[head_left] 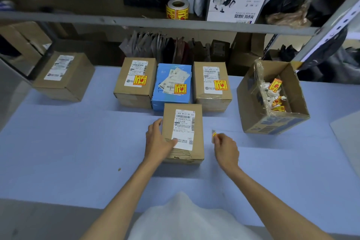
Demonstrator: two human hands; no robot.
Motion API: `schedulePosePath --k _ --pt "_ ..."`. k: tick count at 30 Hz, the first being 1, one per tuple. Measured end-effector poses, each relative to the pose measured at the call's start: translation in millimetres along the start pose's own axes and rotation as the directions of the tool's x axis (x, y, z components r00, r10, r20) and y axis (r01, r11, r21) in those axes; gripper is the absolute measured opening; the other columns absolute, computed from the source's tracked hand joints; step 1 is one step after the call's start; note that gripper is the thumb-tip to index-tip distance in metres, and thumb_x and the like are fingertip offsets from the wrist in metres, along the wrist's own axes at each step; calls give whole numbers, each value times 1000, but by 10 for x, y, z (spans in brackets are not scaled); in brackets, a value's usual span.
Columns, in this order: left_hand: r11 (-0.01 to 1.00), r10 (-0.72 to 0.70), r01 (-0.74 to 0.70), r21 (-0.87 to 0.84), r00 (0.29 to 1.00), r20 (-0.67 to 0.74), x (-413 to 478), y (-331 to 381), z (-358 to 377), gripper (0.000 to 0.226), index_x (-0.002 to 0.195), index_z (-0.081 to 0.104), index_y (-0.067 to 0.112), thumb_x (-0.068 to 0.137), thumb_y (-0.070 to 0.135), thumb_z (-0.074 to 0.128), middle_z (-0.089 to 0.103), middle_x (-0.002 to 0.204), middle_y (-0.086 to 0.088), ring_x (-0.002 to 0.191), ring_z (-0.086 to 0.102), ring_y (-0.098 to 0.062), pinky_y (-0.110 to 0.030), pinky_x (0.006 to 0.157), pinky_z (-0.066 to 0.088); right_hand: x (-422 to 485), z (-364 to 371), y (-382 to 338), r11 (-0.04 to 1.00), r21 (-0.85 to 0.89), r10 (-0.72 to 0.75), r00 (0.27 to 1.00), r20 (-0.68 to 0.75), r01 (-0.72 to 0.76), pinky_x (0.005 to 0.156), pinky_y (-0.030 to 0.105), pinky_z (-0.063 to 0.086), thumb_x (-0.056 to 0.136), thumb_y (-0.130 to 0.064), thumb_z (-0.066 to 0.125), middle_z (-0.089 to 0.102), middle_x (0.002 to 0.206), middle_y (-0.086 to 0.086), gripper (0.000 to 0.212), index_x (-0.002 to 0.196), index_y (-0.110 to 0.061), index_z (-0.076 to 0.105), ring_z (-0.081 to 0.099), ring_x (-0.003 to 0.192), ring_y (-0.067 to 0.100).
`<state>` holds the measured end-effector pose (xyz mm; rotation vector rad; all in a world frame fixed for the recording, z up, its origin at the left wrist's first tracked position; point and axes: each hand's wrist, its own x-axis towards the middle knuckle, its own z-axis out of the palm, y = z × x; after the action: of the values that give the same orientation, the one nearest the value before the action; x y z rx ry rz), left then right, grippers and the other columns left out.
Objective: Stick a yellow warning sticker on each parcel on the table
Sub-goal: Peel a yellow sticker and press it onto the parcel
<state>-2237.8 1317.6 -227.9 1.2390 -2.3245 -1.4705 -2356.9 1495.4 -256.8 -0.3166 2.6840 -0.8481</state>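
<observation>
On the blue table (78, 152) right in front of me lies the near parcel (183, 132), a brown box lying flat with a white shipping label (184, 128) on its top. My left hand (158, 138) holds it by its left edge, thumb laid over the lower corner of the label and fingers running along the side. My right hand (226, 150) hovers just to the right of that box, apart from it, with thumb and fingertips pinched together on a yellow sticker (213, 135) that stands up edge-on above them. Behind the near parcel three more sit side by side in a row, touching or nearly so: a left brown box (134, 84), a blue box (172, 85) and a right brown box (211, 85), each with a yellow-and-red sticker on its top beside or over its label. Well off to the left a far brown box (62, 76) sits on its own with a white label on top. To the right stands an open carton (272, 122) holding crumpled white and yellow paper scraps (276, 95). Above, on the grey shelf (136, 20), a sticker roll (177, 9) stands upright next to a white and black box (236, 4).
</observation>
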Motion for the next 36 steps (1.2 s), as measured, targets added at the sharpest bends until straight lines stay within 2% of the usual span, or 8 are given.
schedulePosePath --k 3,6,14,20,23,28,32,36 --pt "973 226 -224 54 973 -38 -2 288 49 60 130 46 27 79 19 76 48 130 7 117 44 -6 -28 98 44 128 -180 -280 876 475 111 993 -40 -79 74 40 55 100 -24 47 68 83 7 27 87 -10 66 66 84 26" --pt "940 340 -332 -83 934 112 -7 622 102 38 118 60 26 83 21 72 60 114 11 102 58 -3 -23 88 51 63 -259 -584 773 634 -15 1000 24 -4 76 37 59 98 -19 52 71 85 3 21 93 -9 70 67 85 21" --pt "946 216 -197 -258 975 49 77 699 119 12 98 71 13 91 19 62 71 95 -1 88 68 -10 -21 78 56 -68 -274 -815 835 533 -199 978 59 138 77 30 57 82 -18 73 71 89 -15 14 95 -24 71 66 86 4" --pt "912 131 -68 -404 983 132 65 678 24 12 94 67 6 94 14 58 69 86 -9 77 67 -15 -20 67 57 22 -336 -837 801 593 -211 966 150 83 82 22 54 70 -19 86 65 109 -8 57 120 -21 58 61 102 5" --pt "959 117 -91 -267 990 81 84 648 -26 13 94 66 14 95 23 56 69 86 -4 67 65 -9 -14 60 53 60 -406 -877 711 701 -209 939 272 -45 70 22 56 77 -7 79 71 94 5 33 107 -12 65 69 85 14" --pt "959 104 -82 -270 992 70 94 615 -70 16 106 64 15 91 20 63 71 80 -1 66 70 -9 -20 64 58 96 -352 -896 769 634 -58 977 203 -86 51 21 53 78 -3 77 70 87 24 11 80 -8 67 71 73 26" --pt "925 39 8 -379 993 114 122 658 -103 17 105 68 9 89 16 65 72 84 -5 72 71 -12 -23 70 59 93 -328 -925 732 674 -33 983 179 -98 65 31 60 82 -5 73 71 88 16 8 86 -7 67 72 82 28" --pt "927 52 8 -376 987 149 120 692 -137 9 93 70 11 89 17 65 71 87 -10 71 69 -12 -22 66 57 48 -363 -996 696 711 -81 973 218 -101 57 19 54 85 -1 69 70 82 7 10 85 -8 62 70 74 16"
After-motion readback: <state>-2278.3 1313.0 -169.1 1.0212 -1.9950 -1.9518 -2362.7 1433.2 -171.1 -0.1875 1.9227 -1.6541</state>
